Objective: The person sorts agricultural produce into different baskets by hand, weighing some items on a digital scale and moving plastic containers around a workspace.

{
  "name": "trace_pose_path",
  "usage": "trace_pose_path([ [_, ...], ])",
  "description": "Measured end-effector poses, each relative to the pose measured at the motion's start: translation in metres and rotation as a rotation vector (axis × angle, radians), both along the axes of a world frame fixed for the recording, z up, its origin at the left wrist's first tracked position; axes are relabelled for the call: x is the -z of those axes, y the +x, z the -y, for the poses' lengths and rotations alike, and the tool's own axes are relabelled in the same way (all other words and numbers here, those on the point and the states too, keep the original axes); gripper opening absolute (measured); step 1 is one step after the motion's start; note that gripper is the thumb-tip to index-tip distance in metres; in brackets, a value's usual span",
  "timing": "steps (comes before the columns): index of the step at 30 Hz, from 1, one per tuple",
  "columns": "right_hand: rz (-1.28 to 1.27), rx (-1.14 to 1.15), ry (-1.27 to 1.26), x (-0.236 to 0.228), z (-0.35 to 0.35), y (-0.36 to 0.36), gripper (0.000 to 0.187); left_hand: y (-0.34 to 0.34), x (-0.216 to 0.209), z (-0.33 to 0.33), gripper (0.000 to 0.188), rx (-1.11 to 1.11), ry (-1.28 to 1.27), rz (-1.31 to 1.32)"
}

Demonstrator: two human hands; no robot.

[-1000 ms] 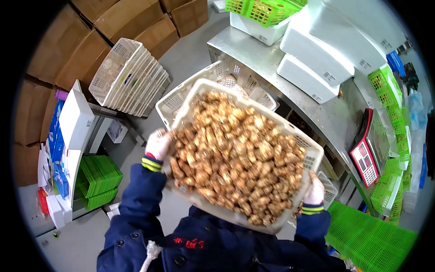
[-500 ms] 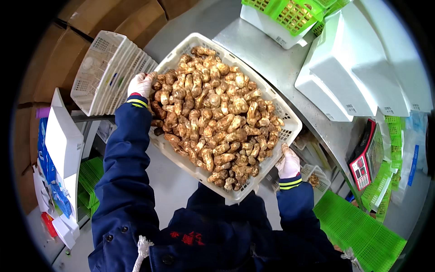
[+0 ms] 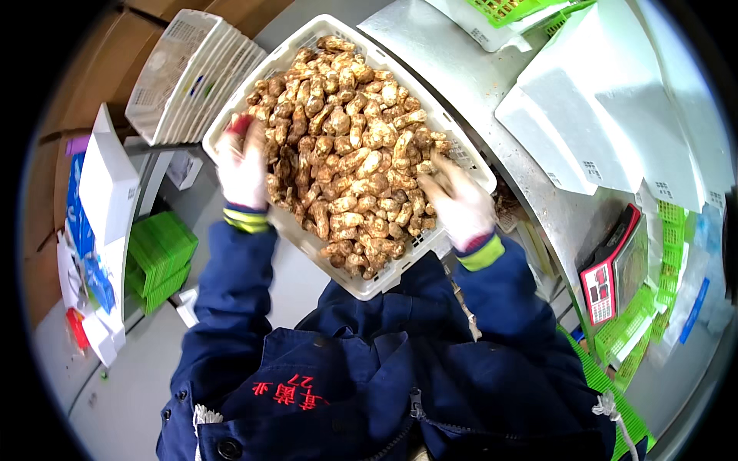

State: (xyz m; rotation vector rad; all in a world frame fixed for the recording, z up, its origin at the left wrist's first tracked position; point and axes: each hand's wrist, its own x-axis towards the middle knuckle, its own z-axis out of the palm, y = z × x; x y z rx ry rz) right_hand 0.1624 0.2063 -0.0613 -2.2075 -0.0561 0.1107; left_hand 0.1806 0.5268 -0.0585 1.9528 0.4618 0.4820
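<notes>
A white plastic crate (image 3: 355,284) sits tilted in front of me, heaped with brown-and-cream mushrooms (image 3: 361,157). Above its left rim is my left hand (image 3: 242,169), in a pale glove and smeared by motion. Something red shows by its fingertips, too blurred to name. My right hand (image 3: 463,203), also gloved and slightly blurred, reaches over the right side of the crate. Its fingers are spread just above or against the mushrooms, and I see nothing held in them.
Stacked white crates (image 3: 181,81) stand at left, above green baskets (image 3: 160,250). A metal table (image 3: 453,73) curves along the right, bearing white foam boxes (image 3: 573,123) and a red scale (image 3: 607,276). Brown cartons (image 3: 92,100) line the far left.
Both hands have let go of the crate's rims and moved inward over the mushrooms. The crate now appears higher and slightly left in view.
</notes>
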Motion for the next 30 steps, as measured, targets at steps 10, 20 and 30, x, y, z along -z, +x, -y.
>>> trace_pose_path([
  [10, -0.442, -0.214, 0.646, 0.044, -0.009, 0.055, 0.059, -0.171, 0.001, 0.203, 0.023, 0.140, -0.772, -0.237],
  [20, -0.906, -0.249, 1.125, 0.004, 0.011, 0.022, 0.043, -0.173, 0.003, 0.181, 0.030, 0.089, -0.956, -0.285],
  [30, 0.208, -0.718, -0.009, -0.009, -0.026, -0.013, 0.045, -0.162, 0.009, 0.181, 0.043, 0.062, -1.804, -0.092],
])
